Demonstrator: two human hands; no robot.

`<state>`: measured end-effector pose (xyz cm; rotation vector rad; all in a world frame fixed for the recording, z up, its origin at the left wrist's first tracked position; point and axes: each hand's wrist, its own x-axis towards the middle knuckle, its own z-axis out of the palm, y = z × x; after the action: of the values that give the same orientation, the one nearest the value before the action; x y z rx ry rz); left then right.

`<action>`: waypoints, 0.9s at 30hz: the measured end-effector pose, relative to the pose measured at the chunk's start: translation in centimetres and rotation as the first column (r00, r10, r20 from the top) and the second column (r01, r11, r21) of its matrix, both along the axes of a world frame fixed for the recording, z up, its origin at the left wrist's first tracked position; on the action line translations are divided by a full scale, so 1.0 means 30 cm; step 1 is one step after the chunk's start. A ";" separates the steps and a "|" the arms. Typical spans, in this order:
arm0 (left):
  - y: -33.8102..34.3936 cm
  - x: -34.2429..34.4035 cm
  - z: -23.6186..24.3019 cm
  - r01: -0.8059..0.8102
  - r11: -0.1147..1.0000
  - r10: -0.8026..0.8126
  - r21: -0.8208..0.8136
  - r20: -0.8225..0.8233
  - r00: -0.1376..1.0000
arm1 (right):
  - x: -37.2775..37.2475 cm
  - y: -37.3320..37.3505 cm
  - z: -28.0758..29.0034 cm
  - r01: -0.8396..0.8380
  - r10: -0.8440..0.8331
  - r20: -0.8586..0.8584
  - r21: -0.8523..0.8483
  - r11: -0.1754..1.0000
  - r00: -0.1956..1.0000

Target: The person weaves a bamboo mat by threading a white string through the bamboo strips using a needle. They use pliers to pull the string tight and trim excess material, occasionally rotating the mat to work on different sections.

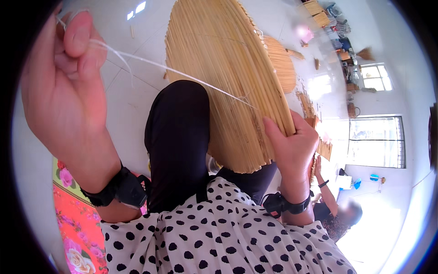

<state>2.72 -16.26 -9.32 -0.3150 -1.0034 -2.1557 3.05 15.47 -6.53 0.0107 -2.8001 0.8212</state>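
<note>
Panel: the oval straw-coloured panel of thin stalks laid side by side [223, 125] is standing tilted in front of the person, beyond the left black-trousered knee [178, 118]; contact with the knee cannot be told.
Right hand: the right hand [296, 144] is gripping the panel's lower right edge, thumb on the near face, the other fingers mostly hidden.
Left hand: the left hand [68, 96] is closing thumb and fingers on the thin white thread [182, 75], up and well apart from the panel.
Thread: it is running nearly straight to the panel face, meeting it near the right thumb; probably under tension.
Snap risk: too hard a tug could be breaking the thread or cutting into a stalk, since the load is sitting at one point.
Slip risk: the thread is thin, so a weak pinch could be letting it go slack.
Tangle risk: a loose thread tail [131, 73] is hanging below the left hand; it could be catching on the black strapped wrist device [130, 187] or the knee.
Shift risk: only one hand is visibly steadying the panel; a sideways pull could be twisting it or spreading the edge stalks.
Unknown: no needle is showing; the panel's back is hidden.
</note>
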 end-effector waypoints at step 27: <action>0.258 -0.032 -0.033 0.125 0.988 -0.079 -0.094 0.392 0.917 | 0.027 0.016 0.022 0.022 -0.022 0.050 -0.001 1.000 0.999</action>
<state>1.76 -8.51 -10.31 0.0113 -1.3650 -2.3106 3.85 15.95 -5.87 -0.0418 -2.8407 0.8296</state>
